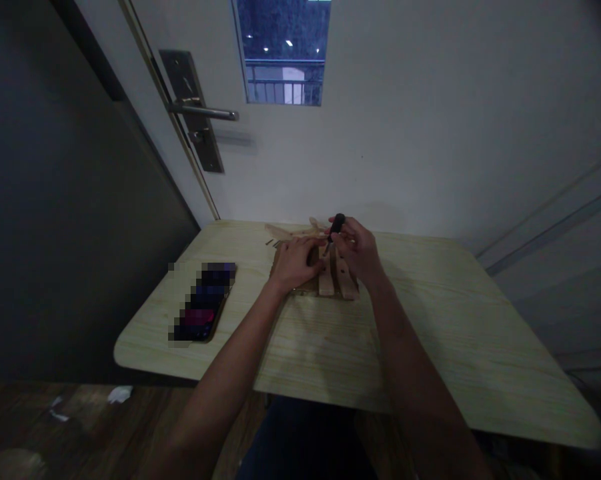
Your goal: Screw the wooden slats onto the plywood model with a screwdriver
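A small wooden assembly (330,280) of flat board and upright slats lies on the pale wood-grain table (430,333) near its far side. My left hand (294,262) rests on top of the assembly, fingers curled and pressing it down. My right hand (356,250) is closed round a black-handled screwdriver (334,230), its tip pointing down into the wooden piece between the two hands.
A phone (204,303) lies on the table to the left. Loose wooden pieces (290,232) sit behind the assembly. A door with a metal lever handle (203,112) stands at the far left, a small window (285,50) above. The wooden floor shows below the table edge.
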The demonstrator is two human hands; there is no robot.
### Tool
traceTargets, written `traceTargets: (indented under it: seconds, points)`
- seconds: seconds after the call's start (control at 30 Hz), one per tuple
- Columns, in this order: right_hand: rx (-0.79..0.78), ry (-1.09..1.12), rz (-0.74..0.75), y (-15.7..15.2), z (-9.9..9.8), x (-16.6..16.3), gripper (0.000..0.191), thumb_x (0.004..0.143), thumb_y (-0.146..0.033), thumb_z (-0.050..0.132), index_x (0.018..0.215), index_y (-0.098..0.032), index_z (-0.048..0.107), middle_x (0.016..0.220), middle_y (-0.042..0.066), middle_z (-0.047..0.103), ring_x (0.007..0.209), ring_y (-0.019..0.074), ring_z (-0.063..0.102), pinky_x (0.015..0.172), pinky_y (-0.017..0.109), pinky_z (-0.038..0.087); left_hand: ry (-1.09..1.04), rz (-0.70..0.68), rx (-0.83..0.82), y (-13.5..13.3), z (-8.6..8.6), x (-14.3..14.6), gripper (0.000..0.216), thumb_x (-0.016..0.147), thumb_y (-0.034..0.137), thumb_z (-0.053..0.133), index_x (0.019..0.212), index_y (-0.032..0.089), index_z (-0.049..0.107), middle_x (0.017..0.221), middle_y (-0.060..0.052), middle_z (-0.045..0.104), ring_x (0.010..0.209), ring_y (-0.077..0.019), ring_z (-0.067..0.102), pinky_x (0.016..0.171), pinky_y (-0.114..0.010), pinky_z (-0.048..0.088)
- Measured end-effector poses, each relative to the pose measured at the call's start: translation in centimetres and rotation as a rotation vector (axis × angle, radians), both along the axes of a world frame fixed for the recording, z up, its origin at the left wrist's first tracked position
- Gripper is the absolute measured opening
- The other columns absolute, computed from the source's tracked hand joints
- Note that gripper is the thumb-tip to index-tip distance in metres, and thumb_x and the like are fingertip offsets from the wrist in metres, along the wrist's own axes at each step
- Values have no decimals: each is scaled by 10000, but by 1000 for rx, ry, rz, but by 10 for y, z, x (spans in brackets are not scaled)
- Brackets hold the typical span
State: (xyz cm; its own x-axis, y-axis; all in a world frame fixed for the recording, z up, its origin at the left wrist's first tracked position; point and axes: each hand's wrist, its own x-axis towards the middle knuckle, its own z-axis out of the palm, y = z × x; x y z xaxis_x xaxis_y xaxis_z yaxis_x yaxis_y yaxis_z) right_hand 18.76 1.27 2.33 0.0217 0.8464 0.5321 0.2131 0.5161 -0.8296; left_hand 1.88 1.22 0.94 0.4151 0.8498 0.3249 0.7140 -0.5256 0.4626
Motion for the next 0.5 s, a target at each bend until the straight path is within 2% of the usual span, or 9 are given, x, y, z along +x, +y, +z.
traceTargets:
  seconds: [0.17, 0.33, 0.43, 0.5]
  points:
    - [-18, 23, -42, 1, -1, -3, 272, 700, -364, 779, 857, -239, 594, 684, -39, 648, 619, 125, 633, 546, 254, 526, 17, 14, 21, 1, -4, 0, 483, 835, 301, 644, 1311, 221, 632, 1390, -83, 646, 1292, -317, 569, 1088, -525, 410]
    - [7, 31, -144, -1, 1, -7, 371, 665, -399, 814, 837, -259, 518, 612, -83, 555, 545, 103, 553, 498, 227, 465, 13, 16, 28, 2, -4, -1, 484, 838, 294, 630, 1320, 239, 631, 1399, -79, 640, 1300, -321, 560, 1073, -530, 424]
    - [12, -4, -168, -2, 1, -6, 384, 699, -379, 780, 998, -269, 567, 695, -67, 589, 562, 102, 558, 513, 229, 468, -7, -2, 27, 1, -3, -1, 469, 836, 280, 628, 1303, 240, 637, 1406, -67, 638, 1297, -310, 562, 1083, -532, 417]
    - [7, -32, -143, -2, 0, -5, 386, 729, -354, 741, 1078, -268, 597, 877, -22, 667, 591, 93, 576, 537, 239, 484, -7, 0, 23, 1, -3, 0, 471, 834, 278, 630, 1303, 235, 635, 1399, -70, 643, 1287, -310, 568, 1084, -540, 413]
